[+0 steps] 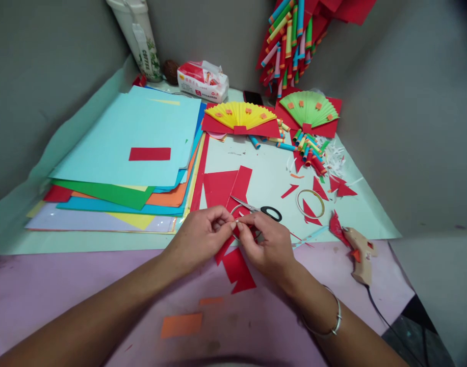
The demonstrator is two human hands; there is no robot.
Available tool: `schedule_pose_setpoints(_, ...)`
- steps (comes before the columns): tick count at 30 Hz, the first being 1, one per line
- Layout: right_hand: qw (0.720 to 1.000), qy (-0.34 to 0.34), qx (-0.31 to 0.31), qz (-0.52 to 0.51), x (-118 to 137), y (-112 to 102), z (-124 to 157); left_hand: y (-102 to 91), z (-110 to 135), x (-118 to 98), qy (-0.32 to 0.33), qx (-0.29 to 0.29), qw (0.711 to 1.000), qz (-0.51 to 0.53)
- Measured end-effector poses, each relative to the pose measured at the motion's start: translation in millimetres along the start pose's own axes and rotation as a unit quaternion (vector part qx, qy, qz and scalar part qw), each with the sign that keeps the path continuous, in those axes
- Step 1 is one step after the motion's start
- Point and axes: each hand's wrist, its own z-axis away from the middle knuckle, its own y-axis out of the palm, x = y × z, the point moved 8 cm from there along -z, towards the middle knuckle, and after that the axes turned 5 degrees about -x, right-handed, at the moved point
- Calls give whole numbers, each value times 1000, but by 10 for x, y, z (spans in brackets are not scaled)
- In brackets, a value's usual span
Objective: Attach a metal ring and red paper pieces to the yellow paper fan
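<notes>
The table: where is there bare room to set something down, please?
The pink table is bare between the paper stack and left forearm, and between the right forearm and glue gun. On the pale green sheet, a smaller patch lies between the yellow fan and scissors. Crowded: around the right hand and paper rolls.

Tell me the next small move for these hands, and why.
Probably draw the left hand and right hand slightly apart, slowly: their fingertips meet, anything pinched there is too small to make out, and the scissors lie just beyond, so a short, gentle motion seems wisest.
</notes>
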Motion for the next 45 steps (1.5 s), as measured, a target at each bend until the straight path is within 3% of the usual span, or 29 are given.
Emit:
schedule_pose_setpoints(32,998,39,-7,-44,-26,-13,13,-9,7,-8,-16,18,1000,13)
schedule_pose_setpoints(45,991,113,-10,-69,-95,-4,-5,10,0,-9,-19,20,1000,9)
